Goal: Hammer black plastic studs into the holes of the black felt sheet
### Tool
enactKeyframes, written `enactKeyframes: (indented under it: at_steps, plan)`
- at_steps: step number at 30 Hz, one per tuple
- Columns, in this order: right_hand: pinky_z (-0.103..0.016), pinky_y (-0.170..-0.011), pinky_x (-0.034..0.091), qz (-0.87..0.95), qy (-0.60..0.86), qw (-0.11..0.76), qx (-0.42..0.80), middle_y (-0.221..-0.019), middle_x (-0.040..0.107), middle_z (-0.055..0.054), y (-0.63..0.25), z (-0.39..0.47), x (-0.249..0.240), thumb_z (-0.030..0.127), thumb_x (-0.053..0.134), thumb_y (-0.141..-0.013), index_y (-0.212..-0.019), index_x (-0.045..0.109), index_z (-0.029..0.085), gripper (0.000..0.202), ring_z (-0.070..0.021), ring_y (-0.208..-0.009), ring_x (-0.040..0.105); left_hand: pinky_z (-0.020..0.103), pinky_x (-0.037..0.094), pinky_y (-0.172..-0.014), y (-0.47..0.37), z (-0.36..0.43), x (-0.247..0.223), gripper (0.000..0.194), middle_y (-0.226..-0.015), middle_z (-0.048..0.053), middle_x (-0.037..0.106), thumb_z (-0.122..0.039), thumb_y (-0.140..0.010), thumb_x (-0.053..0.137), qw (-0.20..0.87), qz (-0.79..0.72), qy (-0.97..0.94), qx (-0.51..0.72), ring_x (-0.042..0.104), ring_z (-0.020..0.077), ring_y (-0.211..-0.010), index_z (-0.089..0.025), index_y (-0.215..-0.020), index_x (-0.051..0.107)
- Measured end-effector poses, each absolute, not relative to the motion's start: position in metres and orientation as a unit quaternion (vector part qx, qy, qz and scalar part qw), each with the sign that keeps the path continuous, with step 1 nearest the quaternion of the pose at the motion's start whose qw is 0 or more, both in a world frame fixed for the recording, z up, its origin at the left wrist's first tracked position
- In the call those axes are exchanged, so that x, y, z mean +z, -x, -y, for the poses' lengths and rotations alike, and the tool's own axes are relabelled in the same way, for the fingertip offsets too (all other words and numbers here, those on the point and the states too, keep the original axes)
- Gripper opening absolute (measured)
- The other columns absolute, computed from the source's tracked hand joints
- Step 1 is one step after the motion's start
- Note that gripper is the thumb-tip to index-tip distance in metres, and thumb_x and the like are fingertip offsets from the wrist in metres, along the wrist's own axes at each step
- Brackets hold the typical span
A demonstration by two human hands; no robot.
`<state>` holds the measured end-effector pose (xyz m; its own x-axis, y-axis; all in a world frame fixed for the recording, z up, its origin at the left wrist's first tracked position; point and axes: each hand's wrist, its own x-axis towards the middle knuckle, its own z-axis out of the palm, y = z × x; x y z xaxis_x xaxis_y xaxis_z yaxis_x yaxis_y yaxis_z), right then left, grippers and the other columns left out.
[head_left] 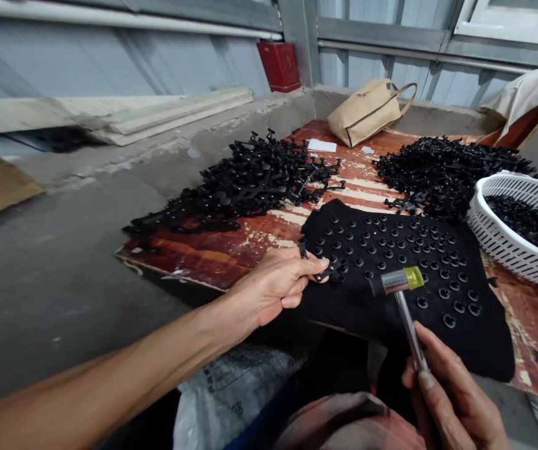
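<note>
My left hand (284, 281) pinches a small black plastic part (329, 272) over the left side of a black cloth (391, 325). One arm of that part sticks up behind the fingers; the rest is partly hidden by them. My right hand (454, 394) is wrapped round the metal handle of a small mallet (403, 281), whose head has a yellow face on one end and a dark face on the other. The mallet head is raised above the cloth. Many small round black caps (401, 259) lie spread over the cloth.
A heap of black parts (250, 181) lies at the table's left, another heap (442, 172) at the back right. A white plastic basket (508, 240) of black pieces stands at the right. A beige bag (367, 112) and a red tin (279, 65) are at the back.
</note>
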<state>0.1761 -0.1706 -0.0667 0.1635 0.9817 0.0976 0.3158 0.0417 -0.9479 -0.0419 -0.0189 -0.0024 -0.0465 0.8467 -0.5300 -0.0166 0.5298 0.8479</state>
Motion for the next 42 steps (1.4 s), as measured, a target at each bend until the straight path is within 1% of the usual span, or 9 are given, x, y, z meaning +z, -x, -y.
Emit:
enactKeyframes:
  at_steps: [2, 7, 14, 18, 25, 30, 34, 38, 42]
  plan:
    - [-0.017, -0.081, 0.055, 0.609, 0.58, 0.438, 0.319, -0.111, 0.072, -0.004, -0.183, 0.166, -0.065, 0.028, 0.049, -0.099, -0.14, 0.051, 0.032, 0.042, -0.0121, -0.086, 0.071, 0.012, 0.014, -0.028, 0.041, 0.019, -0.002, 0.022, -0.049, -0.005, 0.049, -0.01, -0.07, 0.067, 0.606, -0.633, -0.331, 0.35, 0.022, -0.0018, -0.029, -0.014, -0.058, 0.05]
    - [-0.027, -0.091, 0.055, 0.753, 0.518, 0.355, 0.195, -0.127, 0.065, -0.008, -0.192, 0.146, -0.049, 0.01, 0.045, -0.095, -0.152, 0.029, 0.032, 0.062, -0.0167, -0.103, 0.068, 0.012, 0.013, -0.029, 0.04, 0.02, -0.002, 0.025, -0.046, -0.008, 0.043, -0.011, -0.069, 0.069, 0.601, -0.634, -0.331, 0.357, 0.021, -0.0012, -0.03, -0.015, -0.057, 0.047]
    - [-0.022, -0.053, 0.056, 0.814, 0.478, 0.318, 0.09, -0.099, 0.061, -0.01, -0.175, 0.121, -0.025, 0.002, 0.035, -0.091, -0.156, 0.015, 0.025, 0.071, -0.0164, -0.074, 0.066, 0.013, 0.011, -0.029, 0.04, 0.021, -0.002, 0.024, -0.047, -0.008, 0.043, -0.014, -0.07, 0.067, 0.598, -0.626, -0.356, 0.352, 0.02, 0.0001, -0.032, -0.017, -0.061, 0.045]
    - [-0.023, -0.039, 0.05, 0.841, 0.492, 0.225, -0.018, -0.077, 0.054, -0.003, -0.17, 0.111, -0.021, 0.002, 0.031, -0.089, -0.152, 0.025, 0.019, 0.065, -0.0153, -0.052, 0.059, 0.013, 0.012, -0.03, 0.041, 0.019, -0.004, 0.021, -0.047, -0.008, 0.042, -0.014, -0.069, 0.065, 0.598, -0.613, -0.379, 0.35, 0.021, 0.0008, -0.033, -0.017, -0.061, 0.045]
    - [-0.019, -0.049, 0.055, 0.811, 0.51, 0.288, -0.015, -0.091, 0.061, -0.005, -0.169, 0.119, -0.01, 0.005, 0.035, -0.09, -0.156, 0.013, 0.027, 0.073, -0.0129, -0.061, 0.066, 0.014, 0.011, -0.031, 0.043, 0.018, -0.005, 0.027, -0.044, -0.011, 0.033, -0.018, -0.067, 0.068, 0.603, -0.605, -0.384, 0.35, 0.019, 0.0011, -0.033, -0.019, -0.06, 0.042]
    - [-0.019, -0.039, 0.049, 0.848, 0.483, 0.215, -0.024, -0.078, 0.058, -0.003, -0.17, 0.114, -0.011, 0.0, 0.033, -0.087, -0.153, 0.024, 0.021, 0.069, -0.0144, -0.053, 0.062, 0.014, 0.011, -0.031, 0.043, 0.019, -0.007, 0.023, -0.047, -0.009, 0.038, -0.017, -0.067, 0.066, 0.599, -0.61, -0.386, 0.346, 0.02, 0.0009, -0.033, -0.019, -0.061, 0.045]
    - [-0.019, -0.051, 0.054, 0.822, 0.489, 0.292, 0.003, -0.09, 0.061, -0.005, -0.171, 0.116, -0.01, 0.004, 0.036, -0.092, -0.156, 0.016, 0.023, 0.07, -0.0133, -0.064, 0.064, 0.014, 0.011, -0.032, 0.043, 0.019, -0.007, 0.028, -0.045, -0.011, 0.033, -0.018, -0.065, 0.069, 0.602, -0.602, -0.386, 0.355, 0.019, 0.001, -0.033, -0.019, -0.058, 0.042]
    - [-0.02, -0.043, 0.05, 0.844, 0.495, 0.207, 0.011, -0.083, 0.06, -0.004, -0.171, 0.114, -0.012, -0.001, 0.033, -0.087, -0.152, 0.028, 0.021, 0.069, -0.0136, -0.056, 0.062, 0.014, 0.011, -0.032, 0.042, 0.019, -0.002, 0.02, -0.045, -0.008, 0.042, -0.014, -0.065, 0.067, 0.598, -0.608, -0.391, 0.346, 0.021, 0.0009, -0.033, -0.017, -0.058, 0.048]
    - [-0.02, -0.05, 0.052, 0.835, 0.482, 0.262, 0.044, -0.091, 0.061, -0.006, -0.172, 0.113, -0.012, 0.003, 0.036, -0.091, -0.156, 0.014, 0.023, 0.071, -0.0139, -0.065, 0.064, 0.015, 0.013, -0.031, 0.04, 0.018, 0.003, 0.021, -0.043, -0.007, 0.043, -0.013, -0.066, 0.067, 0.595, -0.629, -0.386, 0.32, 0.02, 0.0005, -0.031, -0.015, -0.055, 0.049]
